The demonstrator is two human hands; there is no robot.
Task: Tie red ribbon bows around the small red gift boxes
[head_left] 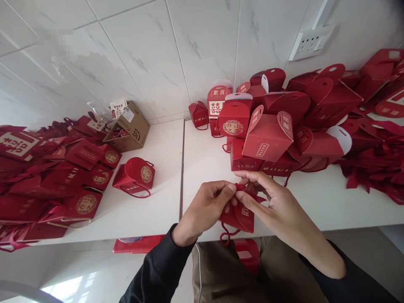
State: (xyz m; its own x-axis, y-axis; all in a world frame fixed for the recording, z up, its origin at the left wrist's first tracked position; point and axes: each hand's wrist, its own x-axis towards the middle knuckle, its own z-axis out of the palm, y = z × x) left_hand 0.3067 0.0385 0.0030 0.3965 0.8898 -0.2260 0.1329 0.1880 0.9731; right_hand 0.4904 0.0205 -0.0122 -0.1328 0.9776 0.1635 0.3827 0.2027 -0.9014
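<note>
At the front edge of the white table, a small red gift box [245, 218] with gold characters sits under both hands. A twisted red cord [227, 236] hangs from its near side. My left hand [212, 204] pinches a red ribbon [241, 186] at the top of the box, thumb and forefinger together. From the other side, my right hand [265, 195] closes its thumb and fingers on the same ribbon. A ribbon end sticks out by the right fingers. The fingers hide part of the ribbon and the box top.
Stacked red gift boxes [268, 134] stand behind my hands, with loose red ribbons [375, 160] at right. One corded box [135, 174] stands alone at left, near a cardboard carton [137, 128] and a heap of boxes [57, 181]. A socket [311, 43] is on the tiled wall.
</note>
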